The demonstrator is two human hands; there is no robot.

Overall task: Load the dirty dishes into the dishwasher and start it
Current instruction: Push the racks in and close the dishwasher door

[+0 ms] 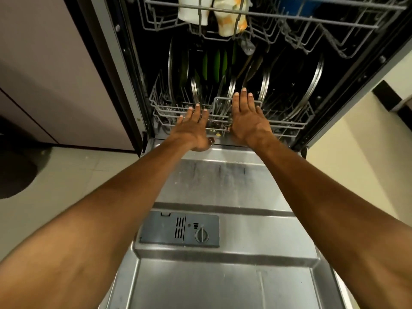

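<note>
Left of the lower rack (289, 124) I see a pale cabinet panel (55, 74), and below it on the floor (66, 175) a dark rounded shape (15, 172) that I cannot identify. Nearer to me than the rack, the dishwasher door (223, 275) lies folded down flat, its steel face streaked, with a grey detergent dispenser (179, 228) set into it left of centre. My forearms reach across that door to the rack's front edge. My left hand (194, 130) has its fingers straight and spread, tips touching the front wires, gripping nothing. Just right of it my right hand (247, 121) is likewise flat and open, fingers laid over the raised handle loop at the middle of the rack's front; the two hands are close but apart. Right of the rack stands a cream wall (356, 152). Above the rack hangs the upper rack (312, 21), carrying a white cup (189, 10), a yellow-patterned mug (229, 21) beside it and something blue (296, 3) farther right. The dishes sit in the lower rack, inside the tub: steel-rimmed lids (176, 70) on edge at the left, green plates (217, 63) upright behind my hands, and more round steel-rimmed lids (312, 81) leaning at the right.
</note>
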